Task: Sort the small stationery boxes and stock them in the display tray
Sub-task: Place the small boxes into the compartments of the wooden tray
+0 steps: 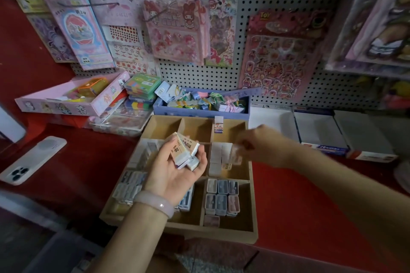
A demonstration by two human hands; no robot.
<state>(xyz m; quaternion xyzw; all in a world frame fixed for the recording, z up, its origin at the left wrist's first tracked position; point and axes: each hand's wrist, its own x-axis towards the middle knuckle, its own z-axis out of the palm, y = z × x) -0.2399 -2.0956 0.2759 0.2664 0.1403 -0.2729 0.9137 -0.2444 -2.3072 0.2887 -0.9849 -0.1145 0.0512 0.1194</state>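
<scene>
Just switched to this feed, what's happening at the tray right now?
A person is stocking a wooden display tray on a red counter. The left hand, palm up, holds a small stack of cream stationery boxes. The right hand reaches over the tray's middle-right compartment, pinching what looks like one small box, though it is blurred. White boxes already stand in that compartment. The back compartments are mostly bare, with one upright box at a divider.

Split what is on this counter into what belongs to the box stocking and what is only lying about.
Job:
- compartmented wooden display tray
- cream printed boxes held in left hand
- pale box pinched by right hand

Lying about:
- white phone
- pink cardboard tray
- blue bin
</scene>
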